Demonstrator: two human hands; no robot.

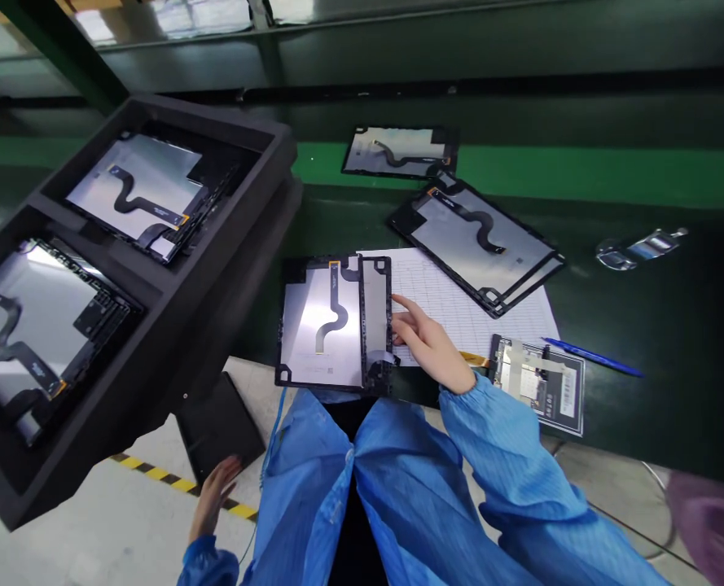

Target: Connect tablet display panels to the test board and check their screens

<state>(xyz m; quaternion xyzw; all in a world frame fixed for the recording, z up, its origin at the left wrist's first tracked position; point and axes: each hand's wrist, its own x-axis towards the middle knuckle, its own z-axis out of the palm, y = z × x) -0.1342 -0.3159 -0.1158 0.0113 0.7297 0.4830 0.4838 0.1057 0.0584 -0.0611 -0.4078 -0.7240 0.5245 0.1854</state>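
A screen panel (pixel 300 325) with a silvery back, black frame and dark ribbon cable lies at the table's front edge. Beside its right edge is my right hand (pixel 426 342), fingers apart and slightly bent, the tips at the frame; no grip around it shows. My left hand (pixel 213 492) hangs low, below table height, its fingers loosely stretched and a little blurred. Just above it is a dark flat slab (pixel 221 427); whether the two touch I cannot tell. Under the panel and to its right lies a printed sheet (pixel 428 285).
A black foam tray (pixel 215 268) at left holds two similar panels. More panels (pixel 477 236) overlap the sheet, and another panel (pixel 398 152) lies farther back. At right are an opened device (pixel 538 382), a blue pen (pixel 594 356) and a clear shiny object (pixel 642 247).
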